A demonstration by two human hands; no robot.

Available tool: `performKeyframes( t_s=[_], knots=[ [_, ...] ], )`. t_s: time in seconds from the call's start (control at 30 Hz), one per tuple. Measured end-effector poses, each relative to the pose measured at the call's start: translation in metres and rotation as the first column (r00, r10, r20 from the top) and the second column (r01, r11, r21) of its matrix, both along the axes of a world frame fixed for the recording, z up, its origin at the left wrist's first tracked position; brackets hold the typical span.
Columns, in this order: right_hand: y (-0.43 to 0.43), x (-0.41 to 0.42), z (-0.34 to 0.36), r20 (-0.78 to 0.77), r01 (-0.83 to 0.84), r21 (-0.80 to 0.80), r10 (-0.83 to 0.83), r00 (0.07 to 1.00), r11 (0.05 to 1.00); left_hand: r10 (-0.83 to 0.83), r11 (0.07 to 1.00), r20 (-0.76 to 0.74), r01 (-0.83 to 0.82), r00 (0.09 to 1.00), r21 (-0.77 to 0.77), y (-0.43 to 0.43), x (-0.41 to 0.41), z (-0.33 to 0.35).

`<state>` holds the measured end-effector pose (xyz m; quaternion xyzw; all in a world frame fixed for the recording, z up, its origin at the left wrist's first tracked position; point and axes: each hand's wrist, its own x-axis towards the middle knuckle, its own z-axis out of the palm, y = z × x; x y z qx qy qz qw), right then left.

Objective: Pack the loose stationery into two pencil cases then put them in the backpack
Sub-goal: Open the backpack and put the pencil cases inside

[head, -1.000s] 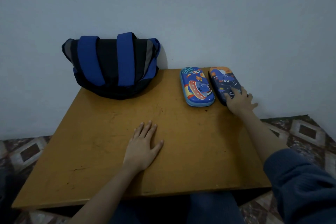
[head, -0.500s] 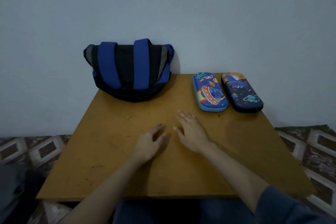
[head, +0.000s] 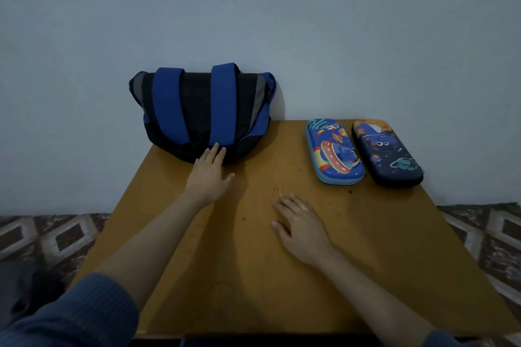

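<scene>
A blue and black backpack (head: 203, 113) leans against the wall at the table's far left. My left hand (head: 210, 173) stretches toward it with straight fingers, fingertips touching its lower front edge. Two closed pencil cases lie side by side at the far right: a light blue one (head: 334, 152) with a cartoon print, and a dark navy one (head: 387, 153) to its right. My right hand (head: 301, 222) rests flat on the table's middle, fingers relaxed, apart from both cases. No loose stationery shows.
The wooden table (head: 253, 276) stands against a plain wall (head: 282, 22). Patterned floor tiles (head: 56, 236) show on both sides of it. My blue sleeves sit at the bottom corners.
My right hand left the navy case and came back to the table's middle. My left hand moved forward from the table's middle to the backpack's lower edge.
</scene>
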<state>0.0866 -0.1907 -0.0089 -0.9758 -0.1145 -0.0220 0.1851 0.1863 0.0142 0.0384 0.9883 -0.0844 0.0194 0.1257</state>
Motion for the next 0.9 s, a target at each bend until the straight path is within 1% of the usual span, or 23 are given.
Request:
performKeyframes(
  t_s=[0.07, 0.13, 0.27, 0.33, 0.4, 0.53, 0.67, 0.7, 0.8, 0.87, 0.9],
  knots=[
    [0.0, 0.0, -0.001, 0.001, 0.003, -0.003, -0.003, 1.0, 1.0, -0.007, 0.996, -0.065, 0.013, 0.998, 0.09, 0.001, 0.011, -0.006],
    [-0.001, 0.001, -0.002, 0.0, 0.001, 0.0, -0.001, 1.0, 1.0, 0.0, 0.99, -0.127, 0.018, 0.992, 0.139, 0.002, 0.017, -0.015],
    [-0.001, 0.003, -0.003, -0.003, -0.007, 0.027, 0.007, 1.0, 1.0, 0.022, 0.983, -0.178, 0.011, 0.984, 0.186, 0.0, 0.02, -0.026],
    [0.0, 0.002, -0.003, -0.004, -0.01, 0.016, 0.01, 1.0, 1.0, 0.024, 0.985, -0.204, 0.011, 0.979, 0.172, -0.001, 0.017, -0.027],
    [0.0, 0.002, -0.003, -0.007, -0.005, 0.0, 0.005, 1.0, 1.0, 0.022, 0.986, -0.198, 0.011, 0.98, 0.164, 0.0, 0.009, -0.028],
    [0.004, -0.002, 0.003, -0.009, -0.003, -0.014, 0.003, 1.0, 1.0, 0.01, 0.985, -0.134, 0.013, 0.991, 0.171, 0.006, -0.026, -0.034],
    [0.004, -0.001, 0.009, -0.049, 0.043, 0.021, -0.042, 0.998, 0.999, -0.028, 0.99, -0.103, 0.042, 0.994, 0.132, 0.015, -0.064, -0.043],
    [0.006, -0.002, 0.015, -0.036, 0.059, 0.026, -0.058, 0.998, 0.998, -0.037, 0.992, -0.098, 0.049, 0.994, 0.117, 0.021, -0.075, -0.043],
    [0.022, -0.007, 0.039, 0.086, 0.069, 0.096, -0.077, 0.993, 0.993, -0.066, 0.995, -0.079, 0.072, 0.995, 0.069, 0.04, -0.105, -0.048],
    [0.04, -0.012, 0.054, 0.278, -0.037, 0.133, -0.001, 0.961, 0.99, -0.075, 0.997, -0.067, 0.077, 0.995, 0.032, 0.051, -0.123, -0.054],
    [0.048, -0.012, 0.059, 0.395, -0.091, 0.111, 0.04, 0.918, 0.99, -0.079, 0.997, -0.054, 0.079, 0.995, 0.004, 0.056, -0.129, -0.058]
  ],
)
